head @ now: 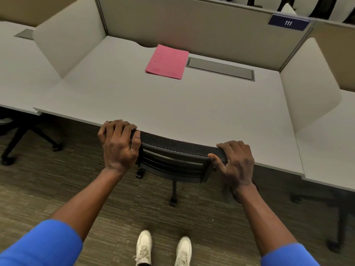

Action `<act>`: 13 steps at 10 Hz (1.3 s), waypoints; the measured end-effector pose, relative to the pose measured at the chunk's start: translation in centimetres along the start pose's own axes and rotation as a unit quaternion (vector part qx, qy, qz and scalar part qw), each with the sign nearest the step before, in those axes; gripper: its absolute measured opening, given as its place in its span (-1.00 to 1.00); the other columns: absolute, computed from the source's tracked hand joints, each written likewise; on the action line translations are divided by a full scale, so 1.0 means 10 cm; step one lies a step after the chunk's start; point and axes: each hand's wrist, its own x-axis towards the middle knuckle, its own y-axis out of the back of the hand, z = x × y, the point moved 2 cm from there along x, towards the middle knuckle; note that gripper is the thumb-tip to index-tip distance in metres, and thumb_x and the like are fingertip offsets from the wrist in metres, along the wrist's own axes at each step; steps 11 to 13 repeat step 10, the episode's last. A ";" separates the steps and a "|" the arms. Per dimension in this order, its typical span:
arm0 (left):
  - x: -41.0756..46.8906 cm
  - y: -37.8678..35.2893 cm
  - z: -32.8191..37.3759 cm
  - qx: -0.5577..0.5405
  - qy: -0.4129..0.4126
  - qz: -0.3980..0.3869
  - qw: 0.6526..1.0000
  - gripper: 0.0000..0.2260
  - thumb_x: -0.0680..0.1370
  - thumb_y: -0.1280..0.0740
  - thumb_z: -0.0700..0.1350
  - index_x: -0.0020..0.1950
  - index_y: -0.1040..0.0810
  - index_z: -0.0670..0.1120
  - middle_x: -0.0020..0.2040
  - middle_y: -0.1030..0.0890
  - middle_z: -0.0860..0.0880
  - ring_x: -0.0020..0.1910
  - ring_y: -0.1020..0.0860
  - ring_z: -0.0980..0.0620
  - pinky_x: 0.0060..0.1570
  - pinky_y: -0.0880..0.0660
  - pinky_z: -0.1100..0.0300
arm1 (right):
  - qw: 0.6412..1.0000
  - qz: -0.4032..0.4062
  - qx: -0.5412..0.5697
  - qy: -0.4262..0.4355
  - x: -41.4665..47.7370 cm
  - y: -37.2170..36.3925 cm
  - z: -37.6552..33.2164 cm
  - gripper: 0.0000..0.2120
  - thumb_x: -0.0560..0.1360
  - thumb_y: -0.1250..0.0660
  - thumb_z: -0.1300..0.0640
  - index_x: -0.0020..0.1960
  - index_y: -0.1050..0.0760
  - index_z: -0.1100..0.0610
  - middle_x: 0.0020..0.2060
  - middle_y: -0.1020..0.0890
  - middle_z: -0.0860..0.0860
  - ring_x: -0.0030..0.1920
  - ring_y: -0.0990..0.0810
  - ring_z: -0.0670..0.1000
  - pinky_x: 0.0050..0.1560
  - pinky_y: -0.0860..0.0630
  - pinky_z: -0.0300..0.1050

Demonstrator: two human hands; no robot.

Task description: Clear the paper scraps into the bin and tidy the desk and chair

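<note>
I have both hands on the top rail of the black mesh-backed office chair (173, 150): my left hand (119, 143) is clenched over its left end and my right hand (235, 162) over its right end, a symmetric hold that I judge keeps it rolling straight. The backrest touches the near edge of the pale grey desk (134, 104), seat tucked beneath, so the chair looks put away. A flat pink paper folder (167, 62) lies near the far edge, just left of the grey cable hatch (221, 69). I see no paper scraps and no bin
</note>
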 end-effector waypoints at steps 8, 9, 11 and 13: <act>0.05 0.13 0.04 0.011 -0.028 -0.057 0.998 -0.55 0.67 -0.13 0.19 0.17 -0.68 -0.07 0.15 -0.71 -0.06 0.27 -0.57 -0.14 0.43 -0.29 -0.17 | 0.989 -0.112 -0.001 -0.101 0.04 0.19 -0.18 -0.23 0.55 0.01 -0.58 0.10 -0.66 0.03 0.00 -0.68 0.00 0.06 -0.60 0.08 0.08 -0.45 0.06; 0.17 0.20 0.07 0.028 -0.058 -0.078 0.995 -0.54 0.64 -0.18 0.29 0.07 -0.69 -0.03 0.04 -0.73 -0.02 0.19 -0.61 -0.10 0.45 -0.29 -0.17 | 0.981 -0.157 -0.010 -0.112 0.12 0.29 -0.26 -0.14 0.49 0.09 -0.64 0.22 -0.62 -0.01 0.11 -0.67 0.00 0.17 -0.58 0.07 0.19 -0.47 0.09; 0.34 0.30 0.14 0.040 -0.093 -0.081 0.992 -0.50 0.57 -0.28 0.40 -0.09 -0.71 0.00 -0.06 -0.75 0.02 0.21 -0.64 -0.08 0.53 -0.25 -0.18 | 0.976 -0.164 0.033 -0.140 0.27 0.35 -0.35 -0.11 0.48 0.08 -0.65 0.30 -0.58 -0.01 0.23 -0.64 0.02 0.28 -0.55 0.08 0.27 -0.49 0.11; 0.34 0.30 0.14 0.040 -0.093 -0.081 0.992 -0.50 0.57 -0.28 0.40 -0.09 -0.71 0.00 -0.06 -0.75 0.02 0.21 -0.64 -0.08 0.53 -0.25 -0.18 | 0.976 -0.164 0.033 -0.140 0.27 0.35 -0.35 -0.11 0.48 0.08 -0.65 0.30 -0.58 -0.01 0.23 -0.64 0.02 0.28 -0.55 0.08 0.27 -0.49 0.11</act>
